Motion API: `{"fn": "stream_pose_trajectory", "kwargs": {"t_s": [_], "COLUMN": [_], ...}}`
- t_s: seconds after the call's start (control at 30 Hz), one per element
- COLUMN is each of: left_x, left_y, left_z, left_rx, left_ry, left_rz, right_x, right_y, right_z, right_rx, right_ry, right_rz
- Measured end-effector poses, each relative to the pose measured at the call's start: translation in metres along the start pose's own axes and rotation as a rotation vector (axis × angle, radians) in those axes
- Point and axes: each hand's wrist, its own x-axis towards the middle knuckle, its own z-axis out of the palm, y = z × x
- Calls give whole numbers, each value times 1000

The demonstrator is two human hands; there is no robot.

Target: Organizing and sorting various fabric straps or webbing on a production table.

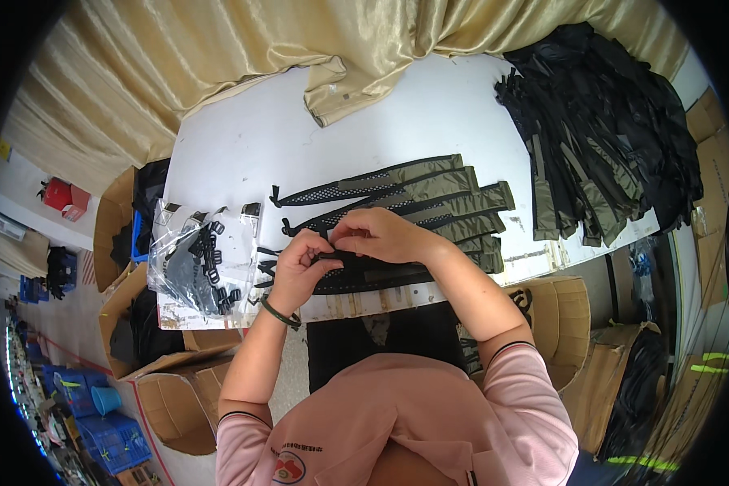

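Note:
Several tapered straps of black mesh and olive fabric (429,188) lie overlapped on the white table, their narrow black ends toward the left. Over the nearest of them, my left hand (300,263) and my right hand (378,235) meet with fingertips pinched close together. A thin black strap end seems to sit between the fingers, but most of it is hidden. Left of my left hand, a clear plastic bag (170,279) lies on the table, with black plastic buckles (212,257) on and in it.
A large heap of black and olive straps (599,138) covers the right end of the white table (251,146). Gold curtain cloth (340,85) hangs over the far edge. Cardboard boxes (170,409) stand left and right, with blue crates (113,441) farther left.

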Motion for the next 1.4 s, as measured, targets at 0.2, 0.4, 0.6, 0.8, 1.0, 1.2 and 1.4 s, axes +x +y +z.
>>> {"fn": "stream_pose_trajectory", "kwargs": {"t_s": [0.2,0.4,0.6,0.8,1.0,1.2,1.4], "left_x": [0,4,31,-3,-16,-16,-18], "left_y": [2,-2,-38,-60,-68,-80,-65], "left_z": [1,7,-24,-65,-75,-81,-77], "left_rx": [22,-150,-134,900,1148,1017,874], "left_ry": [-37,-28,262,-85,-112,-28,41], "left_rz": [-20,-89,-201,-165,-160,-84,16], "right_x": [0,16,4,-50,-52,-35,-21], "right_y": [3,16,21,87,94,115,117], "right_z": [6,1,7,56,57,42,45], "right_rx": [-69,-356,-250,-581,-790,-734,-837], "right_ry": [27,664,765,520,449,411,308], "right_rz": [-36,-275,-81,28,142,100,290]}}
